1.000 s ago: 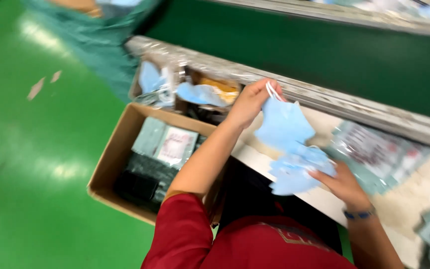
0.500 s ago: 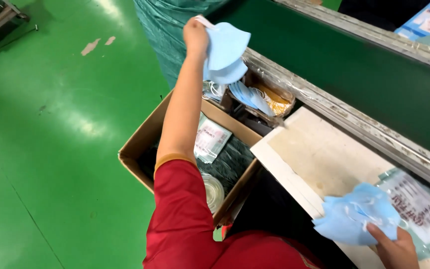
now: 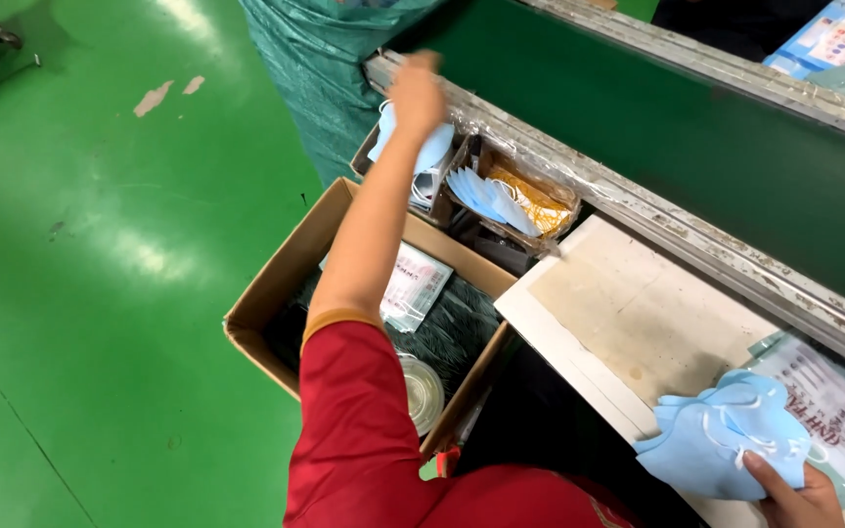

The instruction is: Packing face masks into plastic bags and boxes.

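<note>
Now | left hand (image 3: 417,96): blurred over mask box (image 3: 413,166), fingers unreadable | right hand (image 3: 802,497): fingers gripping blue masks (image 3: 721,445)

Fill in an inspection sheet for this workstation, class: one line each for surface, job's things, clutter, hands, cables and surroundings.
Surface: stained white board beside a green conveyor belt.
Job's things: stack of blue face masks on the board; more masks in a small box.
Clutter: open cardboard carton holding printed packets and a clear round lid.
Hands: left hand reaches out above the small box, blurred; right hand grips the mask stack.
Cables: nothing seen.
Surroundings: glossy green floor, teal woven sack, metal belt rail.
</note>
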